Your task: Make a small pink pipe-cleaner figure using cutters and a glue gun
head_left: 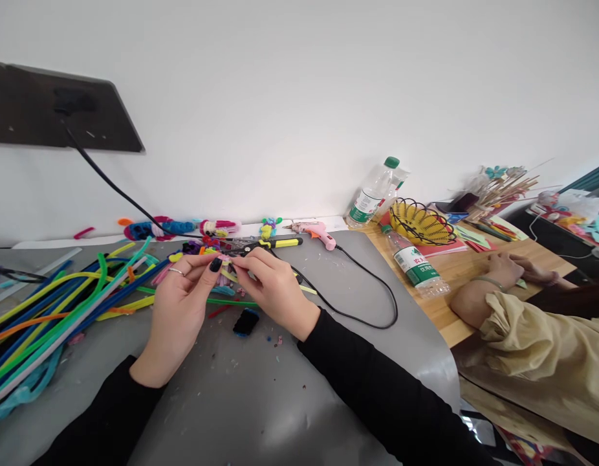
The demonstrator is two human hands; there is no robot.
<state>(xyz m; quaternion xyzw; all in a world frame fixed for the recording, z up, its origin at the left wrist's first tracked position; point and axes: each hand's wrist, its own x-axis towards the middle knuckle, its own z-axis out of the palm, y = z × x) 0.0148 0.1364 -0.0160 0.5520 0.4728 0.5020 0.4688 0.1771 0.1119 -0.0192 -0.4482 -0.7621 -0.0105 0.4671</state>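
Observation:
Between my fingertips is a small pink and pale-yellow pipe cleaner piece [225, 260], partly covered by the fingers. My left hand [183, 310] pinches it from the left, thumb and forefinger together. From the right, my right hand [275, 288] pinches the same piece. Just behind the hands lie yellow-and-black handled pliers [283, 243] and a tangle of coloured fuzzy bits. A dark, blue-edged fuzzy piece [246, 321] rests on the grey mat [241, 395] below my right hand. To the left spreads a pile of long pipe cleaners [61, 304] in many colours.
A pink glue gun [319, 233] lies by the wall, its black cord [387, 285] looping over the mat. Finished fuzzy figures [269, 226] line the wall. Two water bottles [413, 262] and a yellow basket [420, 221] stand or lie right. A co-worker's sleeve [537, 343] and hands are at the wooden table.

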